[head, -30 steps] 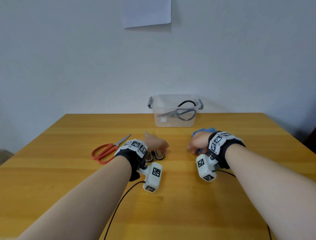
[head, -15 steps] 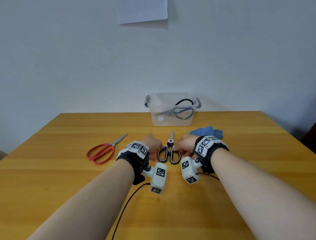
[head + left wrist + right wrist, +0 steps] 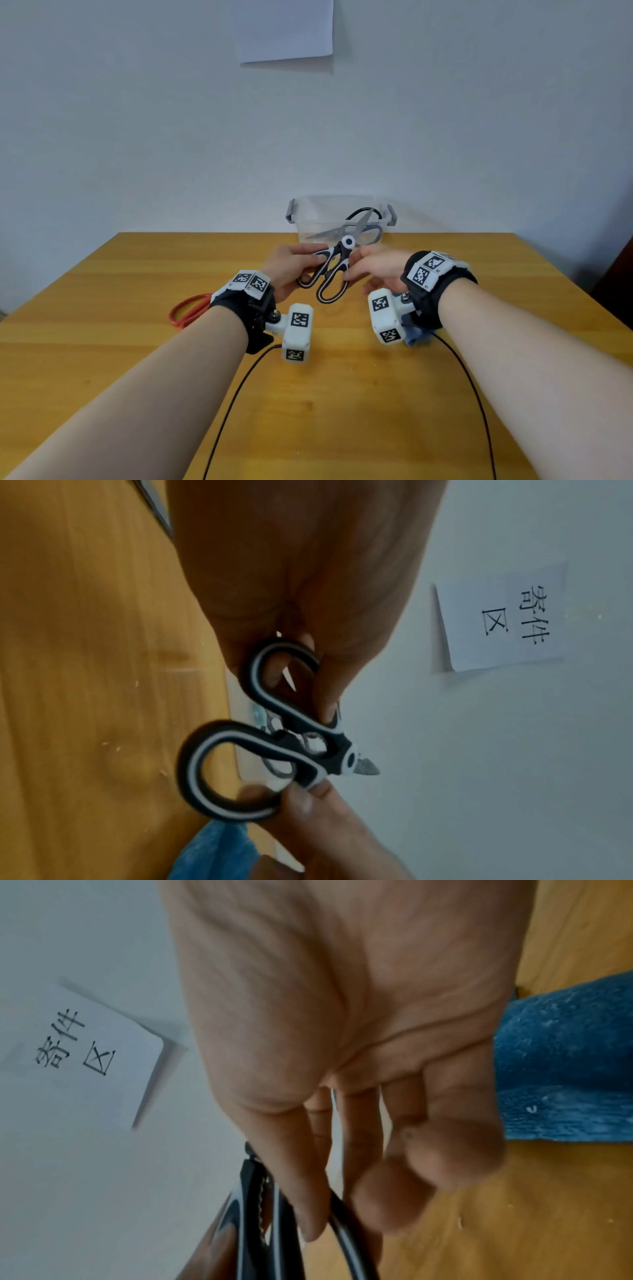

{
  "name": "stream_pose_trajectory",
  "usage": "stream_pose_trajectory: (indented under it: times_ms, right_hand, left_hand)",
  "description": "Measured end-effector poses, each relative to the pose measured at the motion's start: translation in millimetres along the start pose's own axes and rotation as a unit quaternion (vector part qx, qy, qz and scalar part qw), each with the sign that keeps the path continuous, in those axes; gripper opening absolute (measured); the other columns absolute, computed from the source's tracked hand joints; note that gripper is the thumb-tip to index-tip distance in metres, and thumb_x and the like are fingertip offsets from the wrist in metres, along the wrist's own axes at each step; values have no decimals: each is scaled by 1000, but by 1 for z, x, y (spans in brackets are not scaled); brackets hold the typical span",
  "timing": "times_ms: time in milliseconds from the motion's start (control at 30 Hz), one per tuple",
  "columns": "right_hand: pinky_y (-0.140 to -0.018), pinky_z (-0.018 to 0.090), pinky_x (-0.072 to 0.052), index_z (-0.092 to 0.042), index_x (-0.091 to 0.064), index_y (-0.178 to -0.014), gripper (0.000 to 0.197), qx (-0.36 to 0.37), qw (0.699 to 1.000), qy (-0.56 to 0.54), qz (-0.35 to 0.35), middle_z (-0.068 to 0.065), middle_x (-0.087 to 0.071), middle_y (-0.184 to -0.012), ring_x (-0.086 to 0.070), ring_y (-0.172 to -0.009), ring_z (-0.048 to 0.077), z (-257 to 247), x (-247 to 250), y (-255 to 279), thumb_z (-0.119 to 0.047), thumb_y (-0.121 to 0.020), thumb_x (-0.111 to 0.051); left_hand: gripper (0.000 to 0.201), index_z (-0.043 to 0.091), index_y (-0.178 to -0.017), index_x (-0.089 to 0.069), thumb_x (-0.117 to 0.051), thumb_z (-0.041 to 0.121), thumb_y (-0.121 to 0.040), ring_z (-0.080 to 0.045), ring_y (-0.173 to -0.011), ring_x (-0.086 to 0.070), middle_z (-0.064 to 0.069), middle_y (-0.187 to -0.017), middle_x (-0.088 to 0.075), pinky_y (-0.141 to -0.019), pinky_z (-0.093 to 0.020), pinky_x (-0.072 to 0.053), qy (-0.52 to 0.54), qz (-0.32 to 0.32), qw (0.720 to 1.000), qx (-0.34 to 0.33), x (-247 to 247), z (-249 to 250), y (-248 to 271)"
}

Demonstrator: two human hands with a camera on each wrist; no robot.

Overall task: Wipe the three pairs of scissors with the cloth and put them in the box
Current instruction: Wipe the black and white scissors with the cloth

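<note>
Both hands hold the black-and-white scissors (image 3: 330, 270) up off the table, blades pointing away toward the box. My left hand (image 3: 301, 263) grips the left handle loop, thumb on top (image 3: 329, 696). My right hand (image 3: 359, 270) pinches the right handle near the pivot (image 3: 308, 796). The scissors (image 3: 253, 1204) show edge-on under my right fingers. The red scissors (image 3: 188, 310) lie on the table, half hidden by my left wrist. Grey scissors (image 3: 352, 233) lie inside the clear box (image 3: 310, 228). The blue cloth (image 3: 416, 334) (image 3: 565, 1064) lies on the table under my right wrist.
The wooden table (image 3: 342, 411) ends at a white wall just behind the box. A paper sign (image 3: 286, 31) hangs on the wall. Two black cables (image 3: 239, 387) trail from the wrist cameras toward me.
My right hand left the blue cloth and came to the black-and-white scissors. Both hands then lifted the scissors off the table toward the box.
</note>
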State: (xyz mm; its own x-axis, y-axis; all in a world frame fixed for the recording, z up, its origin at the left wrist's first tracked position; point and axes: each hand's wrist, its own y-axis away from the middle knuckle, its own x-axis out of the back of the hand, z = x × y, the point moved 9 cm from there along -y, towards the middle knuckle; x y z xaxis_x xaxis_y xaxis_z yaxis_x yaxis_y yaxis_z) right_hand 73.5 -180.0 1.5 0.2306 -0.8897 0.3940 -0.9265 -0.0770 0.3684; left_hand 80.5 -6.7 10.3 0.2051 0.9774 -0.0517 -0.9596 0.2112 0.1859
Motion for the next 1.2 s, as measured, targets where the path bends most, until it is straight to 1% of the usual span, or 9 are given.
stream_pose_trajectory:
  times_ms: [200, 267, 400, 500, 633, 833, 967, 1100, 1200]
  right_hand:
    - [-41, 18, -24, -20, -69, -112, 18, 50, 991, -102, 71, -1, -56, -67, -33, -41, 8, -14, 29, 16, -15, -95, -67]
    - [-39, 19, -27, -21, -68, -118, 23, 73, 985, -132, 80, 0, -60, -75, -36, -42, 7, -15, 35, 20, -21, -95, -69]
    - [-42, 22, -39, -23, -68, -123, 26, 131, 971, -178, 87, -1, -65, -84, -43, -49, 7, -25, 37, 27, -25, -97, -68]
    - [-44, 24, -43, -23, -66, -124, 27, 155, 967, -185, 79, -5, -66, -76, -43, -49, 7, -33, 32, 30, -25, -97, -68]
    - [-48, 26, -47, -25, -65, -123, 28, 162, 969, -181, 37, -2, -68, -80, -46, -52, 9, -36, 21, 30, -24, -96, -70]
    - [-50, 27, -48, -31, -71, -121, 28, 152, 980, -130, -3, -3, -60, -72, -47, -54, 11, -33, 19, 32, -22, -94, -71]
    - [-50, 27, -52, -30, -77, -108, 18, 126, 986, -106, -12, 2, -70, -84, -54, -60, 15, -21, 34, 40, -22, -92, -74]
    - [-53, 29, -55, -25, -72, -119, 24, 92, 992, -87, 1, 4, -75, -97, -62, -76, 25, -4, 51, 36, -23, -95, -71]
    - [-56, 31, -57, -22, -72, -118, 21, 69, 994, -85, 9, 6, -76, -101, -66, -74, 25, 7, 59, 28, -23, -98, -67]
  left_hand:
    - [22, -1, -110, -74, -73, 13, -94, -8, -50, -56, -6, -73, -73, -48, -17, -46, 21, 88, 995, -46, 32, 23, 5]
    - [22, 5, -105, -73, -73, 24, -95, -10, -64, -68, -2, -79, -76, -55, -19, -53, 139, 122, 982, -49, 46, 29, 8]
    - [51, 6, -120, -61, -66, 51, -96, -26, -105, -71, -8, -116, -75, -85, -37, -59, 397, 89, 913, -31, 38, 25, 13]
    - [40, 10, -111, -65, -73, 44, -92, -28, -119, -67, -7, -123, -72, -98, -43, -56, 321, 10, 947, -1, 12, 23, 20]
    - [28, 17, -116, -66, -72, 35, -95, -21, -120, -68, 3, -121, -75, -93, -39, -57, 263, -51, 964, 0, -12, 30, 25]
    - [24, 23, -116, -72, -69, 38, -97, -11, -114, -69, 8, -112, -77, -103, -37, -53, 124, -48, 991, -3, -27, 36, 19]
    - [27, 23, -119, -71, -74, 33, -94, -11, -112, -70, 5, -113, -78, -101, -35, -54, 114, -43, 992, -16, -40, 34, 14]
    - [34, 18, -122, -72, -79, 29, -90, -15, -108, -72, 0, -116, -77, -95, -34, -57, 82, -53, 995, -17, -63, 23, 4]
    - [29, 17, -117, -73, -79, 27, -90, -13, -97, -74, 0, -109, -79, -88, -31, -59, 101, -24, 995, -3, -68, 14, -7]
